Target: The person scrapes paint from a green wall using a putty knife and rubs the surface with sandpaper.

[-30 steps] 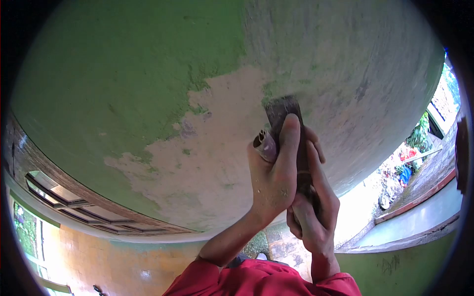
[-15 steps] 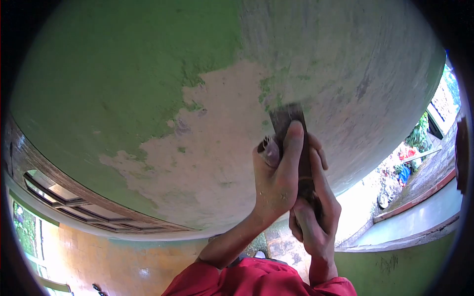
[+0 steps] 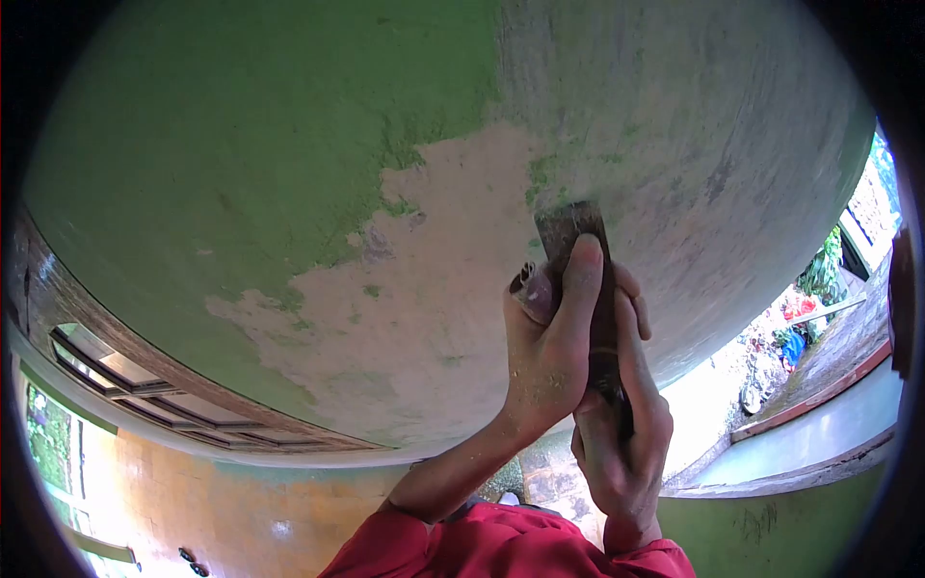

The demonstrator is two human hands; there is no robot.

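Note:
A dark, flat scraper [image 3: 568,229] has its blade end against a wall [image 3: 424,246] of green paint and bare, pale patches. My left hand [image 3: 549,361] is closed around the blade part, its thumb pressed along the face. Between that thumb and the forefinger a crumpled, greyish rolled piece [image 3: 536,292] sticks out; its kind I cannot make out. Lower down, my right hand [image 3: 621,462] wraps the scraper's handle, with fingers reaching up along the far side. Most of the handle is hidden by the hands.
A wooden-framed window [image 3: 164,400] lies at lower left, above orange-tan floor tiles [image 3: 279,506]. On the right, beyond the wall's edge, are plants [image 3: 824,275], a heap of mixed items [image 3: 780,342] and a ledge with a red edge [image 3: 819,390].
The view has shifted a little, so the wall's patches sit farther right. Both hands still hold the scraper, its blade now slightly lower against the wall and less blurred.

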